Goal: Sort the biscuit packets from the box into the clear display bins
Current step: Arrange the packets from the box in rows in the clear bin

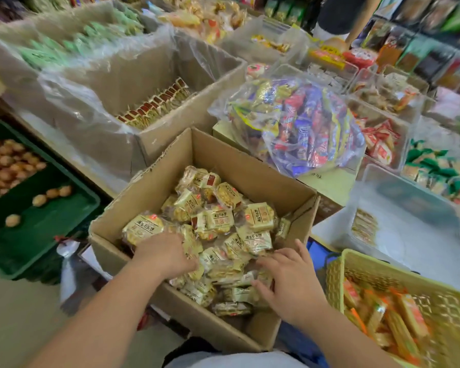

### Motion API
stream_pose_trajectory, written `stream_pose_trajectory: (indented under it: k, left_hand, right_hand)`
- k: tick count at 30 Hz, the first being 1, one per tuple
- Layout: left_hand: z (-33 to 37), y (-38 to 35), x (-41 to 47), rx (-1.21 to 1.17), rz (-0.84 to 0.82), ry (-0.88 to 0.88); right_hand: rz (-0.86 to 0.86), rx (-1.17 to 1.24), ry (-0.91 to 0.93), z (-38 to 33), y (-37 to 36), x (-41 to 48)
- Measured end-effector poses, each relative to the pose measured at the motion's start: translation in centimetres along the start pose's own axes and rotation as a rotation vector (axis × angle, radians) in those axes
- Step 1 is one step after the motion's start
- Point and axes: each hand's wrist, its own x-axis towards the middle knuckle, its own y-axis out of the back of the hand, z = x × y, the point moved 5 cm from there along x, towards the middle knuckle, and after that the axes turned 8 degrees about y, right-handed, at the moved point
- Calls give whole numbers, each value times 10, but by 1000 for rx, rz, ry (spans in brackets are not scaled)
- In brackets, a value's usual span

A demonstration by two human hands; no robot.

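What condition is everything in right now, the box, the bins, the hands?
Cardboard box: open, partly filled with biscuit packets.
Left hand: in the box, fingers buried among packets, grip unclear.
Right hand: fingers spread, resting on packets.
Clear display bin: nearly empty, few packets inside.
Yellow basket: holds orange packets.

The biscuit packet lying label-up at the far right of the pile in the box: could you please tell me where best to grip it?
Probably pinch the biscuit packet across its two opposite edges, coming down from above with the nearer right hand. It lies flat on top of the pile, and the box wall blocks a sideways approach.
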Motion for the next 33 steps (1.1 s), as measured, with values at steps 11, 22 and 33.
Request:
stream_pose_trajectory:
  k: [11, 22, 33]
  left_hand:
    - [-18, 16, -6, -370, -35, -187]
    - [-65, 34, -29, -1123, 108, -237]
    - [-48, 29, -47, -1936, -167, -170]
  right_hand:
    - [-221, -35, 34, -20, -5, 30]
    - [-519, 46, 45, -49, -58, 70]
    - [148, 1452, -407, -19, 32, 40]
